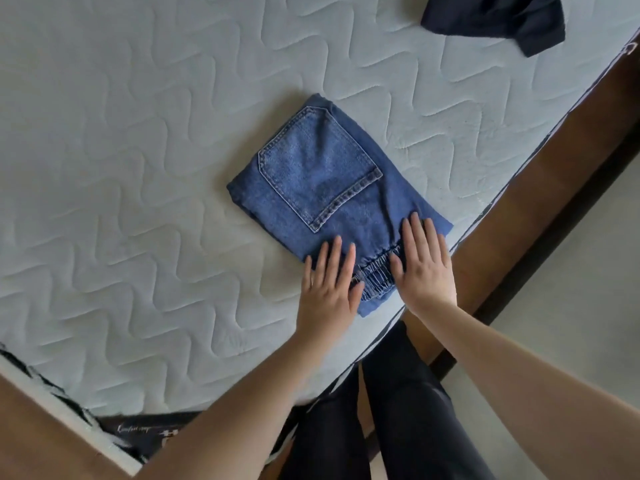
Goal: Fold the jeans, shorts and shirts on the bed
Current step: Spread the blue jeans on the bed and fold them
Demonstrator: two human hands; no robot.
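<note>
A pair of blue jeans (322, 181) lies folded into a compact rectangle near the mattress's right edge, back pocket facing up and the elastic waistband toward me. My left hand (329, 285) presses flat on the near left corner of the fold, fingers straight. Beside it, my right hand (424, 265) lies flat on the near right part, also with straight fingers. A dark navy garment (498, 19) sits crumpled at the far right of the bed.
The quilted pale mattress (138, 168) stretches wide to the left and beyond the jeans. A brown wooden bed frame (540, 202) runs along the right edge, with pale floor (571, 306) past it. My legs in dark trousers (381, 410) stand against the bed's side.
</note>
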